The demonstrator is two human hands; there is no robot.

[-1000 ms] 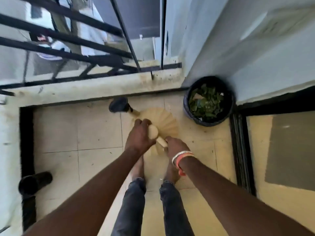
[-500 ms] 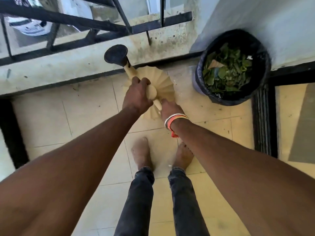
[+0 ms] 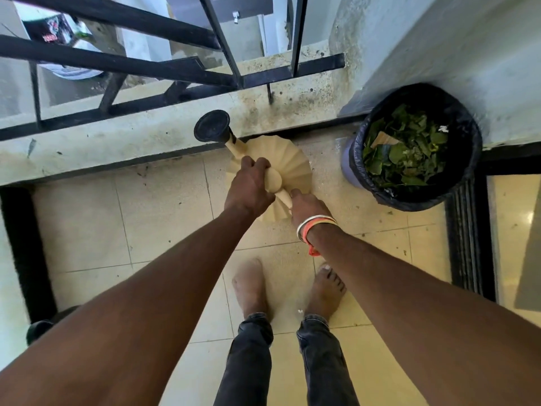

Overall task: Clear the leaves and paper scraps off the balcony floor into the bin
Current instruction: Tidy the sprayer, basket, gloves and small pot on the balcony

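As hands [image 3: 248,187] still grip can [image 3: 292,164], bin [image 3: 472,142] unmoved

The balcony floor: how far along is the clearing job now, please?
Mostly done: leaves and a paper scrap lie in the bin, and the floor tiles show only small specks. In hand: left hand and right hand grip a watering can. Left: those specks.

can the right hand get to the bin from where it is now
Probably yes: only open floor lies between the right hand and the bin, though it is gripping the watering can by its handle.
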